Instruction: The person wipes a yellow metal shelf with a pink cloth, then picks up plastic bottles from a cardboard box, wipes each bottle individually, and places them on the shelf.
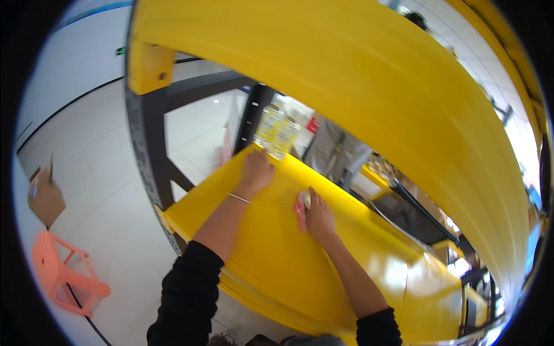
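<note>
My left hand (257, 169), with a thin bangle at the wrist, reaches to the far left corner of a yellow metal shelf (268, 225). Just past its curled fingers stand two clear plastic bottles with yellow labels (269, 123), side by side at the back edge. Whether the fingers touch a bottle is hidden by the hand. On the right, my right hand (320, 216) grips a crumpled pink and white cloth (301, 212) against the shelf surface. The cloth sticks out on the left of the fingers.
A second yellow shelf (329, 60) hangs low over both hands. A dark metal upright (149, 129) bounds the left end. Behind the rack a person in grey trousers (333, 149) stands. A pink plastic stool (65, 272) and a cardboard box (45, 197) are on the floor.
</note>
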The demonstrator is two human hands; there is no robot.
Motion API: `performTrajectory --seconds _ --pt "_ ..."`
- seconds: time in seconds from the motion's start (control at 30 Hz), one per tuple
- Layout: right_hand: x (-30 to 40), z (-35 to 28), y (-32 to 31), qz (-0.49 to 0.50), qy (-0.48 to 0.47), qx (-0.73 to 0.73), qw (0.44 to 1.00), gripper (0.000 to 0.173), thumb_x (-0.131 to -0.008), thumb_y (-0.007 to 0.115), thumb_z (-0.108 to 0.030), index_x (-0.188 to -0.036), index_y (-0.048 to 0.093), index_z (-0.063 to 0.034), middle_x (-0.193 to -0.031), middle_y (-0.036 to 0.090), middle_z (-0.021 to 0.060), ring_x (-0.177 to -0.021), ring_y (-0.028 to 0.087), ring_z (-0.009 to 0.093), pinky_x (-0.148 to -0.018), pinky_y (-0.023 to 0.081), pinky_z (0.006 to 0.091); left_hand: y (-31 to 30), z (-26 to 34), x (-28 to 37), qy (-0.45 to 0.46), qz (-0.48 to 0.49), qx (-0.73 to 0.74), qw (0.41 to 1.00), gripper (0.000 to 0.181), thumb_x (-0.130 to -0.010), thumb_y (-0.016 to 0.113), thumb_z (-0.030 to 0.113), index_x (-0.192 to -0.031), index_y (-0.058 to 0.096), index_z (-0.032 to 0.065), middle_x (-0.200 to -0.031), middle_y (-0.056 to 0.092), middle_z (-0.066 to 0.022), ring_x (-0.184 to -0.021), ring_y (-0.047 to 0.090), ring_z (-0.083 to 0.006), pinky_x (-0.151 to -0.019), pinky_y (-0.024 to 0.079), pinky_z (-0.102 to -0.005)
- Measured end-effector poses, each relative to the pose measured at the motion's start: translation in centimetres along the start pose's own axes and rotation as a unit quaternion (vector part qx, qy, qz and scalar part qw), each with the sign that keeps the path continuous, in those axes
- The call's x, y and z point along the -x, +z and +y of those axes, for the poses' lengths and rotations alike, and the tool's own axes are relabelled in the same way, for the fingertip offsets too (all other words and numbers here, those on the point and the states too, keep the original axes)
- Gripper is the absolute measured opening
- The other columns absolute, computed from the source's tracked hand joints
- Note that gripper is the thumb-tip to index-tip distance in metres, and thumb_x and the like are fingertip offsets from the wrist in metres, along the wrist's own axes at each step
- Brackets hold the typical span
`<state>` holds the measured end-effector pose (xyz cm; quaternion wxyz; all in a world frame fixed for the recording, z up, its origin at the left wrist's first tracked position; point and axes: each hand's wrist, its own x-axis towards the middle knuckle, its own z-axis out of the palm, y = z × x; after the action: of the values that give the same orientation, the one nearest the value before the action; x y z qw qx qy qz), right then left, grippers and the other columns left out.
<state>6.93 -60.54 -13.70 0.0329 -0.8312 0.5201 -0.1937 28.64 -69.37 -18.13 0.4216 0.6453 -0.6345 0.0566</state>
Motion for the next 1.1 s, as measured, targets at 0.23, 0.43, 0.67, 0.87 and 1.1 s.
performTrajectory --seconds 0.23,0.43,0.67,0.87,1.1 --pt "28.5 9.1 -13.6 0.019 0.191 -0.004 0.981 0.051 -0.079 0.052 -0.007 -0.128 0.038 -0.0094 -0.121 0.050 0.0158 -0.108 0.050 0.034 -0.090 0.042 0.0389 2.7 -3.7 -0.9 0.060 -0.125 0.126 0.982 0.053 -0.075 0.053 0.011 -0.124 0.040 -0.0040 -0.126 0.043 -0.0240 -0.120 0.038 -0.0348 -0.102 0.028 -0.0402" --pt "55.7 17.1 -21.7 0.209 0.458 0.026 0.864 0.031 -0.079 0.051 -0.010 -0.110 0.055 -0.0121 -0.091 0.062 0.0155 -0.076 0.062 0.026 -0.068 0.049 0.0333 0.9 -11.4 -7.7 0.090 -0.172 0.264 0.945 0.037 -0.089 0.045 0.014 -0.123 0.044 0.0014 -0.122 0.046 -0.0129 -0.110 0.045 -0.0231 -0.096 0.033 -0.0311" --pt "75.2 17.9 -17.2 0.428 0.585 -0.285 0.627 0.025 -0.083 0.044 -0.008 -0.104 0.057 -0.0033 -0.087 0.060 0.0060 -0.074 0.058 0.014 -0.066 0.048 0.0275 -11.1 30.4 16.3 0.336 -0.112 0.263 0.898 0.031 -0.094 0.038 0.025 -0.109 0.054 0.0021 -0.107 0.057 -0.0094 -0.101 0.053 -0.0247 -0.089 0.040 -0.0351" --pt "83.1 21.0 -3.9 0.205 0.763 -0.240 0.565 0.056 -0.078 0.052 -0.055 -0.091 0.062 -0.0008 -0.081 0.064 0.0177 -0.075 0.062 0.029 -0.068 0.048 0.0373 -6.4 47.9 35.3 0.695 -0.425 0.270 0.514 0.020 -0.076 0.054 0.011 -0.095 0.061 0.0068 -0.092 0.061 -0.0056 -0.086 0.059 -0.0234 -0.078 0.046 -0.0374" --pt "87.8 20.9 7.5 0.042 0.800 -0.301 0.518 0.043 -0.073 0.056 -0.044 -0.081 0.066 -0.0034 -0.079 0.064 0.0205 -0.079 0.063 0.033 -0.071 0.047 0.0412 5.9 53.8 55.1 0.501 -0.707 0.294 0.403 0.022 -0.079 0.055 0.011 -0.099 0.059 0.0033 -0.092 0.060 -0.0131 -0.088 0.058 -0.0298 -0.077 0.046 -0.0355"
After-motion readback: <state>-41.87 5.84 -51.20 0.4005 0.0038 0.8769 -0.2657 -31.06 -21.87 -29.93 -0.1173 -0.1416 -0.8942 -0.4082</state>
